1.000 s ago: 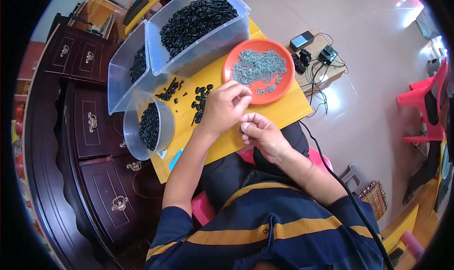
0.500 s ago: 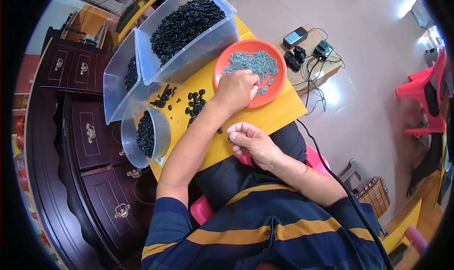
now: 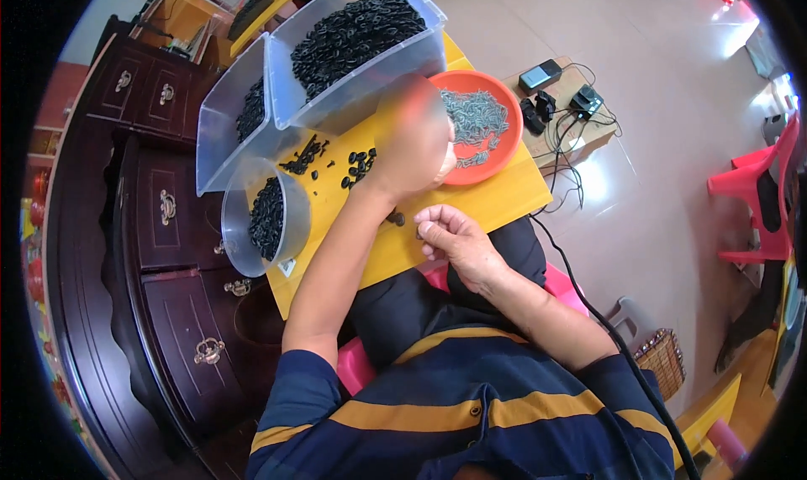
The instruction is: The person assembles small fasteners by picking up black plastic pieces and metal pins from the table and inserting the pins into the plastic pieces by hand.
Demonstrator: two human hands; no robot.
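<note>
My left hand is over the yellow board, beside the left rim of an orange bowl. A blur covers much of this hand; the fingers that show look curled, and what they hold is hidden. Inside the bowl lies a heap of small silver screw-like pieces. Near the board's front edge, my right hand is closed, pinching a small dark piece between thumb and fingers. Small black oval pieces lie left of my left hand, and a dark one rests between my hands.
Two clear bins and a round clear tub of black parts stand left. Black screw-like pieces lie by them. Dark wooden drawers border the left. Devices with cables sit on a box; a cable runs past my right arm.
My left hand has drawn back from the silver pieces toward the bowl's left rim. My right hand keeps its pinch in nearly the same place. The view has shifted slightly.
</note>
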